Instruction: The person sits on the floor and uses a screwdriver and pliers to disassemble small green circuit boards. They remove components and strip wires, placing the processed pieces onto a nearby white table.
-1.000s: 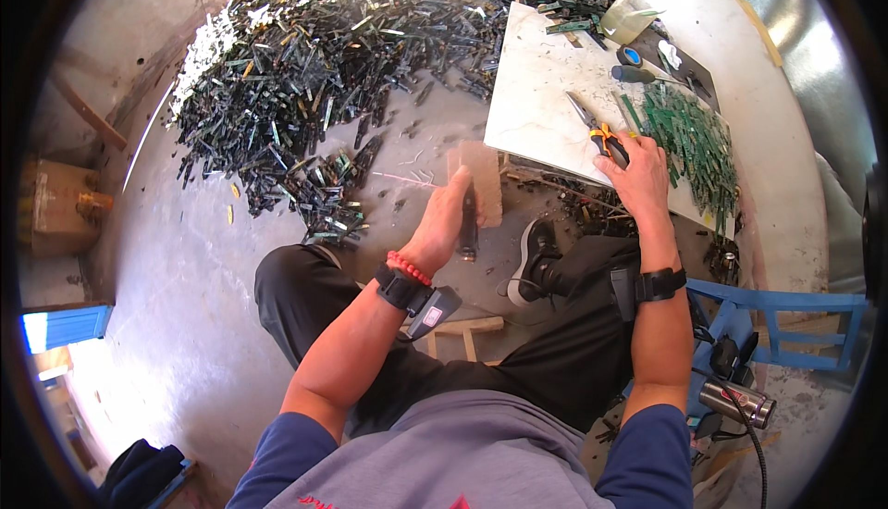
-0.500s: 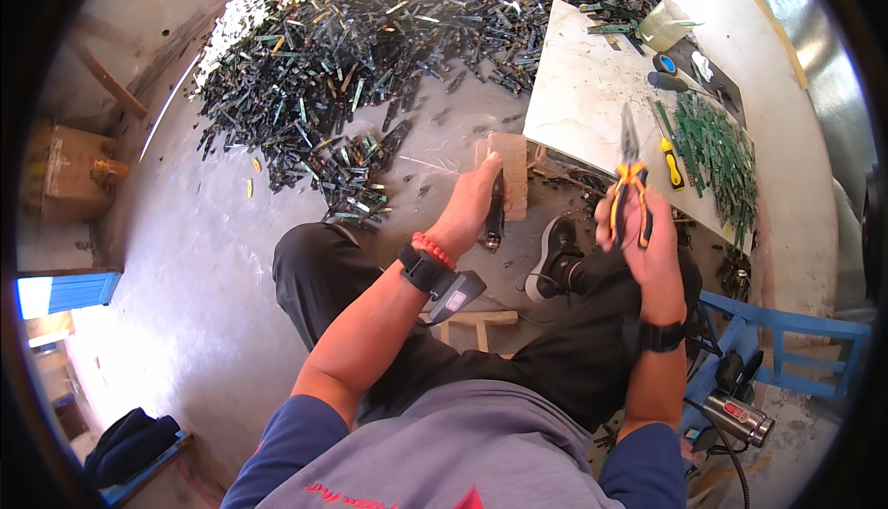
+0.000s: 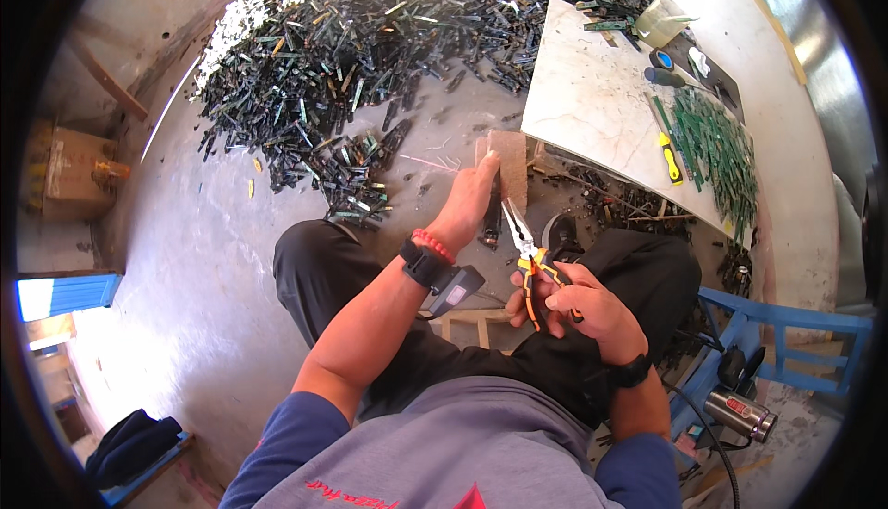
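Observation:
My left hand [image 3: 467, 202] is closed around a dark, narrow strip-shaped piece [image 3: 491, 222], steadied against a brown block [image 3: 514, 171] that looks like wood or brick. The strip's near end sticks out below my palm. My right hand [image 3: 583, 304] grips long-nose pliers [image 3: 529, 254] with orange and black handles. Their jaws are slightly parted and point up and left, close beside the strip's near end; I cannot tell whether they touch it. A red bead bracelet and a black strapped device [image 3: 449, 289] sit on my left wrist.
A big heap of dark strips [image 3: 324, 83] covers the floor ahead. On the pale tabletop [image 3: 578, 93] at right lie green strips [image 3: 712, 148], a yellow-handled tool [image 3: 670, 159], a tape roll [image 3: 661, 60] and a plastic cup [image 3: 661, 23]. A blue frame [image 3: 786, 342] and a metal flask [image 3: 740, 414] stand lower right.
My right hand has brought the pliers down and left from beside the table to the strip, turning their jaws leftward. My left hand stays almost where it was.

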Action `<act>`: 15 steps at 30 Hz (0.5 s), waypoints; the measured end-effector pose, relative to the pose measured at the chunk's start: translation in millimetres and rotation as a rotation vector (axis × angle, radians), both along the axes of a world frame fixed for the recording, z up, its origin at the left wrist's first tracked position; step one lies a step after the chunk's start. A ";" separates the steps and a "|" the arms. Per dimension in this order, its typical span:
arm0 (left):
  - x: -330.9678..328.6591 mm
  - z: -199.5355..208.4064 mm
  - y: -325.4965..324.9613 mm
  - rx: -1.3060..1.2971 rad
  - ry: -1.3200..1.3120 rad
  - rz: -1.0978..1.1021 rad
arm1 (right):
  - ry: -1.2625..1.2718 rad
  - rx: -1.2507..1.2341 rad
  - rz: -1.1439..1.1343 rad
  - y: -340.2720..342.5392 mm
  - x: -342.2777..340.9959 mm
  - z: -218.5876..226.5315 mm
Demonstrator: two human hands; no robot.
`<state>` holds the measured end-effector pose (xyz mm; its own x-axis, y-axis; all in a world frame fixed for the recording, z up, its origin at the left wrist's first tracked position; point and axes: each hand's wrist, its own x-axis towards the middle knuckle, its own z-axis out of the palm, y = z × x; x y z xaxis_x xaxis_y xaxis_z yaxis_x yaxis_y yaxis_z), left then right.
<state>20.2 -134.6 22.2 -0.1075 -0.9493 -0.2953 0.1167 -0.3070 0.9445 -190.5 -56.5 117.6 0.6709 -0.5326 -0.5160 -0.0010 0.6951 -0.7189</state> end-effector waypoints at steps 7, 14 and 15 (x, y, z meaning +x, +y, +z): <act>-5.5 -19.7 -2.3 0.121 0.066 -0.019 | -0.042 0.129 0.033 -6.4 1.5 -8.3; -4.3 -21.7 -3.3 0.060 -0.036 -0.061 | -0.041 0.145 0.012 -7.1 3.6 -7.7; -5.1 -21.6 -3.2 0.047 -0.041 -0.054 | -0.024 0.146 0.020 -7.2 3.3 -7.7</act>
